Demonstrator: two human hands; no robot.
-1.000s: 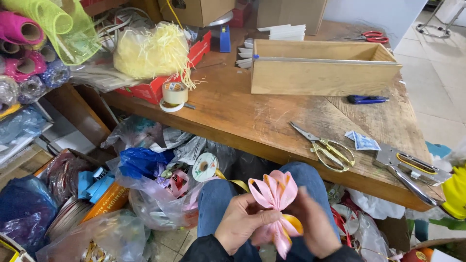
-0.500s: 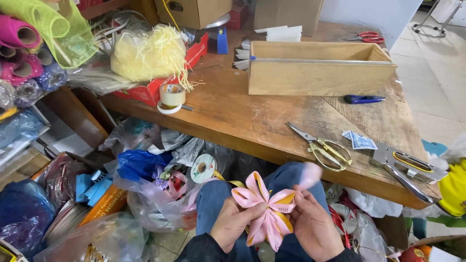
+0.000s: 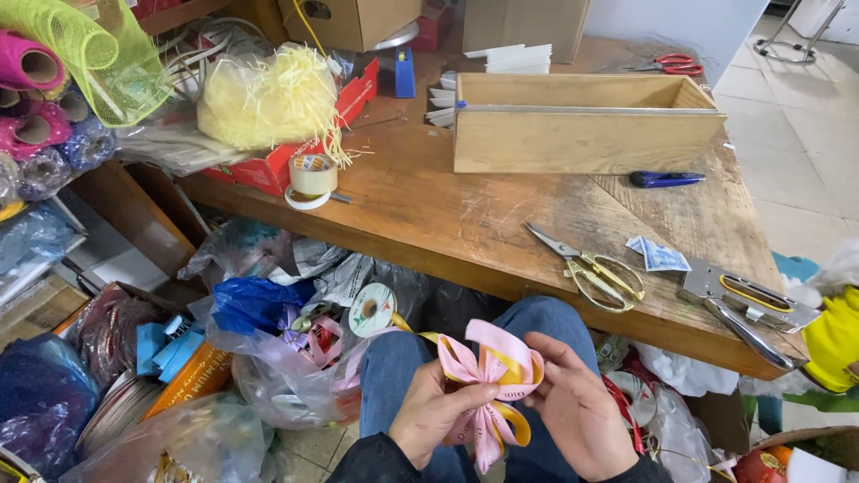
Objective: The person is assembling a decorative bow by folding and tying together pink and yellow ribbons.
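Worn brown wood makes up the workbench (image 3: 465,224), which fills the middle of the view. At its far edge lies a long, open wooden box (image 3: 586,125), its long side running left to right. On the left part a red carton holds a bag of pale yellow shredded paper (image 3: 259,98), with a roll of clear tape (image 3: 311,176) just in front. Near the front edge, toward the right, rest gold-handled scissors (image 3: 595,268), blades pointing to the far left; a metal staple gun (image 3: 747,304) lies at the front right corner. A blue-handled cutter (image 3: 664,179) sits just in front of the box.

Below the front edge, over the person's jeans, both hands hold a ribbon bow (image 3: 488,385), pink satin backed with yellow-gold. Its loops fan upward and to the right, its tails hang down, so the long axis runs roughly upright. A strand trails up and left to a ribbon spool (image 3: 373,309) among plastic bags under the bench.

The left hand (image 3: 429,416) pinches the bow's gathered centre between thumb and fingers. The right hand (image 3: 577,407) has its fingers loosely curled, fingertips touching the right-hand loops.

Half a second ago the loops spread flat like pointed petals; now they stand rounder and bunched, and the right hand sits lower.
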